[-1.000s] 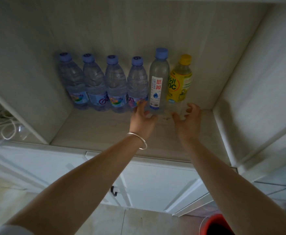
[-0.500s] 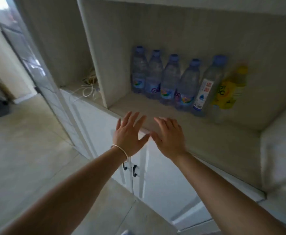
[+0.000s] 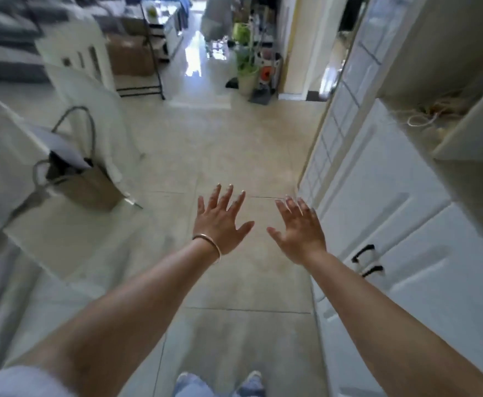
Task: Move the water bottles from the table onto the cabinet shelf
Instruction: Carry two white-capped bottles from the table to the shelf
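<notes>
Hands empty, turned from cabinet toward room.

Left hand (image 3: 220, 222) and right hand (image 3: 299, 227) both spread flat, fingers apart, holding nothing, hovering over tiled floor (image 3: 214, 150) beside cabinet (image 3: 406, 224) doors. No water bottles or table surface plainly in view; blurred white furniture at left. Likely walking back for another bottle: calls for finding the table, then reaching and gripping one upright.

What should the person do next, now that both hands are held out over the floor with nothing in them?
Probably keep walking toward the table for more bottles. The left hand and right hand are both open and hold nothing, the cabinet lies off to the right, and no bottle is in view, so there is nothing here to grasp yet.
</notes>
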